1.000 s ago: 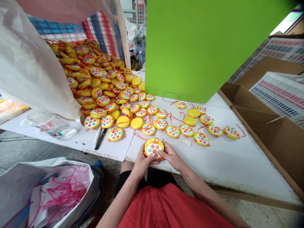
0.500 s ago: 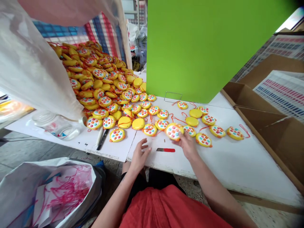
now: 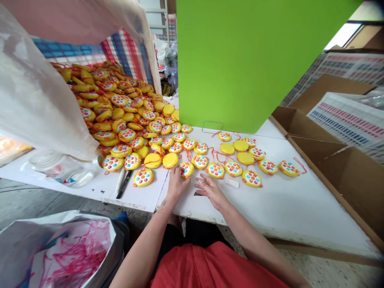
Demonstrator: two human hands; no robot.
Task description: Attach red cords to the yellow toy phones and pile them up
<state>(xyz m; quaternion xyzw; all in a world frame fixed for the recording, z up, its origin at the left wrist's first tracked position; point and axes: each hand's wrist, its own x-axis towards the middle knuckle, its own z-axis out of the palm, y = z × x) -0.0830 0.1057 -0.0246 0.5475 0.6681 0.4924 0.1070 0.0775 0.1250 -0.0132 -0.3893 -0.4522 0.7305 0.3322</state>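
Note:
My left hand [image 3: 177, 184] has its fingers closed on the edge of a yellow oval toy [image 3: 187, 170] with coloured dots on its white face. To its right, my right hand [image 3: 212, 193] is held low over the table with its fingers apart and nothing in them. Under that hand shows the dark end of a slim cutter [image 3: 199, 193]; the rest is hidden. Just beyond the right hand lies another dotted toy [image 3: 215, 170]. A small white block [image 3: 232, 183] rests to the right of it.
A large heap of the same toys [image 3: 120, 114] with orange cords spills from the left. Pens [image 3: 124, 184] and a clear plastic jar [image 3: 70, 172] lie near it. A green board [image 3: 234, 68] stands behind; cardboard boxes [image 3: 336, 172] are at right, and an open bag [image 3: 111, 240] is below left.
My right hand has let go of a dotted toy, now lying on the table, and moved left over the cutter. My left hand has reached forward and taken hold of another toy.

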